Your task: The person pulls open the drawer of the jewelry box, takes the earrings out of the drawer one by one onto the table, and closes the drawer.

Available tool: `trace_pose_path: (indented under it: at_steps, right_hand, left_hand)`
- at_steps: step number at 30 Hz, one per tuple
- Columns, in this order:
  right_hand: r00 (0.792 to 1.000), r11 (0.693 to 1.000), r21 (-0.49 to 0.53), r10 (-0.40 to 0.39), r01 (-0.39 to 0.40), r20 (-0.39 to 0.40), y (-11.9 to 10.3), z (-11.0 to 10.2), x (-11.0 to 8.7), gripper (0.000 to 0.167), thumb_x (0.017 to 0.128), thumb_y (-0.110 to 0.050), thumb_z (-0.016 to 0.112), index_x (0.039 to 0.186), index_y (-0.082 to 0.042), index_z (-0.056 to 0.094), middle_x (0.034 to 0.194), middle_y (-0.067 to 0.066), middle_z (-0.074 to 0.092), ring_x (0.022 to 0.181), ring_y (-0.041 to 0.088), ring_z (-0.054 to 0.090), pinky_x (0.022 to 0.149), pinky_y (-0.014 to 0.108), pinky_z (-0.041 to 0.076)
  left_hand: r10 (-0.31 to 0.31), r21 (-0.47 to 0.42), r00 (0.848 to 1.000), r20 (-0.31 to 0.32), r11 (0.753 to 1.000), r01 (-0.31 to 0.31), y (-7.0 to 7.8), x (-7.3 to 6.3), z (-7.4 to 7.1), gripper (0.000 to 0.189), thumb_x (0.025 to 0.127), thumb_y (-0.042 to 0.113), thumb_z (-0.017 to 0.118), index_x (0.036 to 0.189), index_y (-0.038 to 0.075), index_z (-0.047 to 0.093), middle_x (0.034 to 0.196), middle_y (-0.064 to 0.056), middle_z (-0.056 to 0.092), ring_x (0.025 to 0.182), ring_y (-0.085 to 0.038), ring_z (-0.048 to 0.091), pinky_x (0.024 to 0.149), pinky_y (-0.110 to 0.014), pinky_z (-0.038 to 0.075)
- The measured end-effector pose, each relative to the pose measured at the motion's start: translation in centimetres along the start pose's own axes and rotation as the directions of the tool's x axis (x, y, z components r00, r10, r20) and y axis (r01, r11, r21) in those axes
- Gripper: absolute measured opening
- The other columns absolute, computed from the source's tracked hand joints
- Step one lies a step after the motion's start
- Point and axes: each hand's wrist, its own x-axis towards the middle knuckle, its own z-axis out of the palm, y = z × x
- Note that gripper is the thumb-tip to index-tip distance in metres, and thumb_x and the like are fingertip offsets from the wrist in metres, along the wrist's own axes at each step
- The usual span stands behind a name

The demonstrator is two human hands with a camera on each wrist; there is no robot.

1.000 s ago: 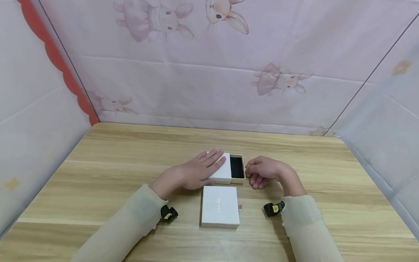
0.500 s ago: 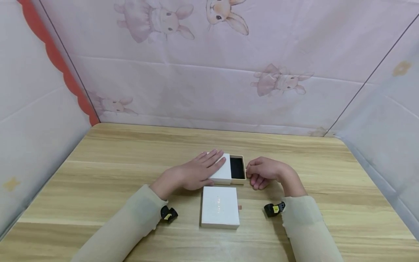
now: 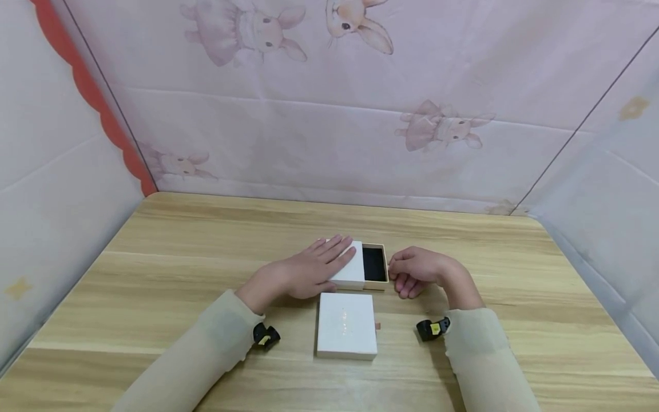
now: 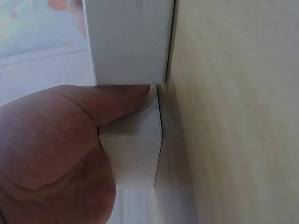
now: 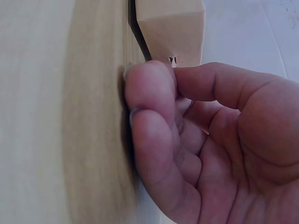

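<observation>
My left hand lies with straight fingers over the white sleeve of a drawer box. In the left wrist view its thumb presses the sleeve's near side. The box's drawer sticks out partway to the right and shows a black lining. At the drawer's front my right hand pinches a small pull tab between thumb and forefinger; the fingers mostly hide the tab. The right wrist view shows a slit in the drawer front just above the fingertips. My other right fingers are curled near the tabletop.
A second white box with gold lettering lies shut just nearer to me, its pinkish ribbon tab pointing right. The wooden table ends at a rabbit-print cloth wall. A black wrist camera sits by each sleeve.
The drawer has slid very slightly farther out to the right, and my right hand has shifted with it. My left hand stays in place on the sleeve.
</observation>
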Motion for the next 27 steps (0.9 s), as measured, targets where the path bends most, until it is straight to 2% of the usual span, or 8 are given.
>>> trace_pose_path:
  at_steps: [27]
  right_hand:
    - [1.0,1.0,-0.004,0.004,-0.004,-0.004,0.11,-0.34,-0.39,0.025,0.103,-0.019,0.047,0.092,-0.001,0.062,0.072,0.008,0.066,0.06,0.016,0.067,0.059,0.031,0.059]
  left_hand:
    - [0.007,-0.011,1.0,-0.005,1.0,-0.007,0.16,-0.04,-0.31,0.076,0.106,0.035,0.046,0.161,0.007,0.0,0.167,-0.017,-0.007,0.154,-0.033,-0.005,0.125,-0.049,0.004]
